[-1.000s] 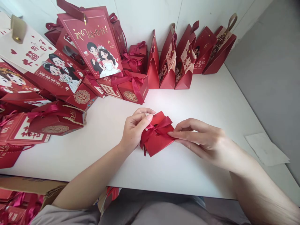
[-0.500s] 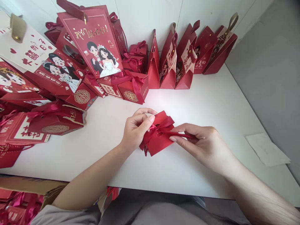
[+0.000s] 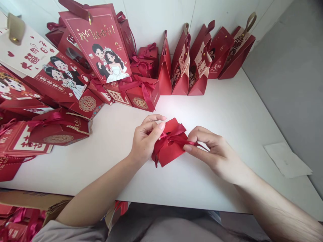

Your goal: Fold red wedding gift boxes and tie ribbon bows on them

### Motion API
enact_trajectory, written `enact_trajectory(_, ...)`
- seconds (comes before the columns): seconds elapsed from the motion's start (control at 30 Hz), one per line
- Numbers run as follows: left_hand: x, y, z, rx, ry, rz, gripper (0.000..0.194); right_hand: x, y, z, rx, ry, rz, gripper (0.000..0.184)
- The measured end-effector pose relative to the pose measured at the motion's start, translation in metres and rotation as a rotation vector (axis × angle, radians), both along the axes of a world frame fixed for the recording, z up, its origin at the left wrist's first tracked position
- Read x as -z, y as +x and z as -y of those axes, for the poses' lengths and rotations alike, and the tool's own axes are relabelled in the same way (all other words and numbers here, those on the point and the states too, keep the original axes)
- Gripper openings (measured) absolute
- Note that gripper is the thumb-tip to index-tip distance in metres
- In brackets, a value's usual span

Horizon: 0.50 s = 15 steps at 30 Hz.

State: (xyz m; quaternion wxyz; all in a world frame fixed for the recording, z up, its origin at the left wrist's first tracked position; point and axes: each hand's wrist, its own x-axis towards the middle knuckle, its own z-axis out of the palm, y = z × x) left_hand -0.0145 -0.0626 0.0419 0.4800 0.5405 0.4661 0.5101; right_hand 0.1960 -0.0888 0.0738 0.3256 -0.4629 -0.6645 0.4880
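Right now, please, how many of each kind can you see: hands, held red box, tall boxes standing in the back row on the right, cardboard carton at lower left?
Hands (left hand, right hand): 2
Held red box: 1
Tall boxes in that row: 5
Cardboard carton: 1
Total: 9

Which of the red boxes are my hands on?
The bright red box before you: your left hand grips it and your right hand pinches its ribbon; neither touches the others.
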Motion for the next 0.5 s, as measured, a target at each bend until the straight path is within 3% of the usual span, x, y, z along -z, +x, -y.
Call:
enact_trajectory(0.17, -0.002, 0.0014, 0.0013, -0.034, -0.009, -0.007, 0.046, -0.0006, -0.0004, -0.0009, -0.084, 0.07, -0.029, 0.016)
enact_trajectory(0.3, -0.0027, 0.001, 0.0009, -0.035, -0.007, 0.003, 0.044, -0.0005, -0.0015, -0.0027, -0.145, 0.04, -0.098, 0.019)
enact_trajectory(0.5, -0.0022, -0.0029, -0.0028, 0.027, -0.049, 0.047, 0.043, 0.0007, -0.0007, -0.0037, -0.103, 0.024, -0.129, 0.028)
